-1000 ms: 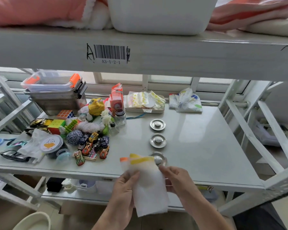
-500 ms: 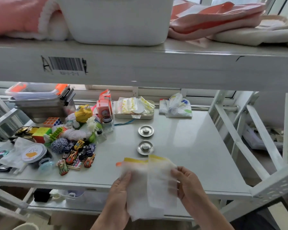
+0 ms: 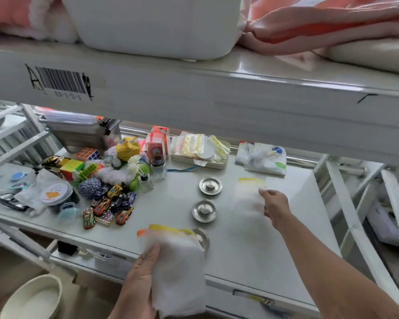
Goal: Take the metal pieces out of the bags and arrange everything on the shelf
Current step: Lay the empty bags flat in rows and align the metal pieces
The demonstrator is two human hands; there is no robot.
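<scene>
Three round metal pieces lie in a line on the white shelf (image 3: 286,238): the far one (image 3: 210,186), the middle one (image 3: 204,210), and a near one (image 3: 202,236) half hidden behind a bag. My left hand (image 3: 141,279) grips a frosted white zip bag (image 3: 179,270) with a yellow top strip at the shelf's front edge. My right hand (image 3: 273,207) is stretched forward and pinches a second frosted bag (image 3: 248,199), blurred, low over the shelf to the right of the metal pieces.
A heap of toys (image 3: 106,196), cubes, toy cars and a round tub fills the shelf's left half. A tray of packets (image 3: 200,150) and a printed pouch (image 3: 263,160) sit at the back. The upper shelf beam (image 3: 194,100) hangs low overhead.
The two bags were held together in front of me. Now they are apart: my right hand has carried one forward and right over the shelf, while my left keeps the other.
</scene>
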